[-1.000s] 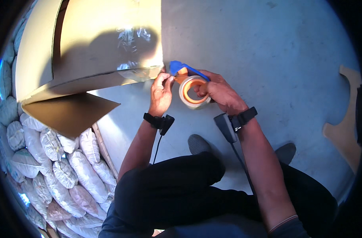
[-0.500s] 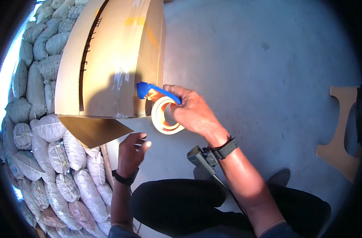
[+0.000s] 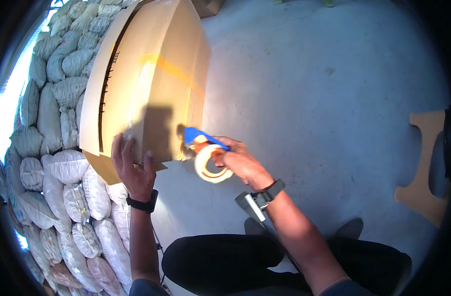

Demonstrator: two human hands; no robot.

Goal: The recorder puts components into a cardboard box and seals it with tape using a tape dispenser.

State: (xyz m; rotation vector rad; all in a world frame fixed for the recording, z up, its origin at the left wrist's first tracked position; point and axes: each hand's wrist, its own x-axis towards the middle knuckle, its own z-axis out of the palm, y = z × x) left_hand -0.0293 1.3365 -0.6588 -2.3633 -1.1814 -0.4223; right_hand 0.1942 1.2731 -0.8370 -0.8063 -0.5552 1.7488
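Blue-handled tape dispenser (image 3: 205,148) with a roll of tan tape is gripped in the right hand (image 3: 240,160), fingers closed around it, its front touching the near edge of a large brown cardboard box (image 3: 146,84). The left hand (image 3: 134,170) is pressed flat, fingers spread, against the box. White filled sacks (image 3: 62,187) are stacked alongside on the grey concrete floor (image 3: 309,89).

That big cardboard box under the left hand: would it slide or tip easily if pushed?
The cardboard box is probably light for its size. The left hand lies flat on it, perhaps to steady it, while the right hand holds the tape dispenser at its edge. On the smooth floor it would likely slide.
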